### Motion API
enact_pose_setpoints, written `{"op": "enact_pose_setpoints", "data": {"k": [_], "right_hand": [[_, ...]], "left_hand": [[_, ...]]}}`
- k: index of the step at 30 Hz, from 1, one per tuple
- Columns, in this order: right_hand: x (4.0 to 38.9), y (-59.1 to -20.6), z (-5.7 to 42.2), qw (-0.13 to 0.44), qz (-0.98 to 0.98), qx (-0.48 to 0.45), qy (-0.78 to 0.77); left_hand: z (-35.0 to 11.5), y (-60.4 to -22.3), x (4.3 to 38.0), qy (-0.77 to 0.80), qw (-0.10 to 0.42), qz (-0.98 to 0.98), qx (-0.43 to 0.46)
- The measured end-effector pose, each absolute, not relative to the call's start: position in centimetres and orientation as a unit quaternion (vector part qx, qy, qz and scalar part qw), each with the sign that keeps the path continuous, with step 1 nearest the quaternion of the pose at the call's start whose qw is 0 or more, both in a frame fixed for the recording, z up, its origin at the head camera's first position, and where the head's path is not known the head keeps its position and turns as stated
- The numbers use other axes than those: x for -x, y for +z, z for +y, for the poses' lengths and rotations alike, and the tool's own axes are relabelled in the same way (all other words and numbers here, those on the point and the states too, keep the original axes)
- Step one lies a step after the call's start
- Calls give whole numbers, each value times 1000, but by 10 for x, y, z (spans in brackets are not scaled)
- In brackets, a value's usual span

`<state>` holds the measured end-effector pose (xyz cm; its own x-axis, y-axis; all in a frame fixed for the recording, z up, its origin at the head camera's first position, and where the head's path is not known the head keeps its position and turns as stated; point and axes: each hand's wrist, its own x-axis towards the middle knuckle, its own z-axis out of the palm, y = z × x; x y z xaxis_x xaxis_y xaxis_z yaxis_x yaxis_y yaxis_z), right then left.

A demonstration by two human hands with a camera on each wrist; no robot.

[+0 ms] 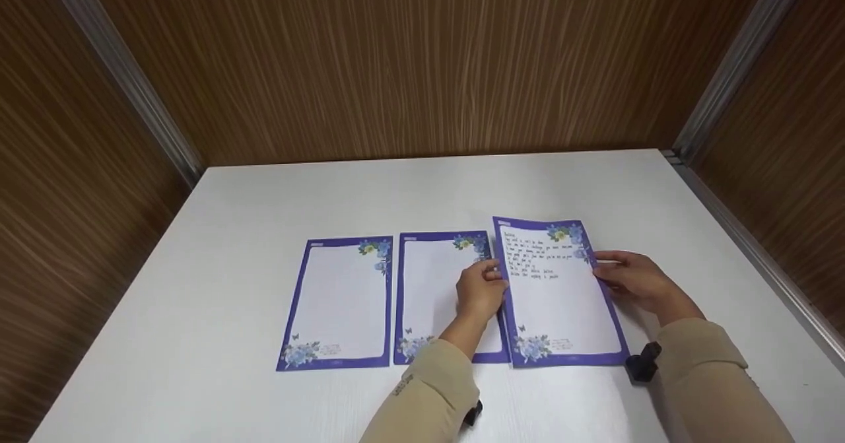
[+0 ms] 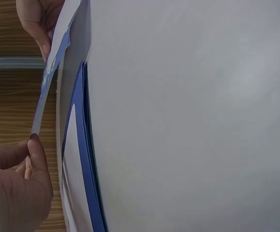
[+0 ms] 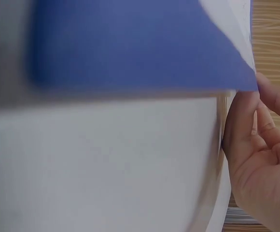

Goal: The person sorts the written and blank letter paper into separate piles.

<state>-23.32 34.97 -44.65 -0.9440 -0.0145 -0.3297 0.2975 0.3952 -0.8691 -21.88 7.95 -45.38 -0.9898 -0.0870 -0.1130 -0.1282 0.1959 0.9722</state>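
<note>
Both hands hold one sheet of letter paper point(image 1: 554, 311) by its two long sides. It has a purple border, blue flowers in two corners and several handwritten lines near the top. My left hand point(image 1: 482, 290) pinches its left edge between thumb and finger, as the left wrist view also shows. On the opposite edge, my right hand point(image 1: 634, 281) pinches with thumb and fingers. In the left wrist view the held sheet point(image 2: 46, 92) is raised off the table and seen nearly edge-on. Beneath my left hand lies a middle sheet point(image 1: 429, 291) with the same border and no handwriting.
Another matching sheet point(image 1: 343, 304) without handwriting lies flat at the left. The white table point(image 1: 218, 232) is bounded by brown wood-grain panels point(image 1: 422, 67) at the back and sides. Black wrist devices point(image 1: 642, 364) sit under the beige sleeves point(image 1: 706, 357).
</note>
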Motion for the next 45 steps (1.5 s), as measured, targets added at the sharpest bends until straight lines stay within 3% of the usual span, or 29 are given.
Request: {"op": "enact_pose_setpoints", "data": {"k": [23,45], "right_hand": [[231,-447,347,112,846,-92,-513],[229,-442,343,65,856,-152,-489]], "left_hand": [[84,-452,217,607,33,792,61],[82,-453,216,622,16,782,32]]}}
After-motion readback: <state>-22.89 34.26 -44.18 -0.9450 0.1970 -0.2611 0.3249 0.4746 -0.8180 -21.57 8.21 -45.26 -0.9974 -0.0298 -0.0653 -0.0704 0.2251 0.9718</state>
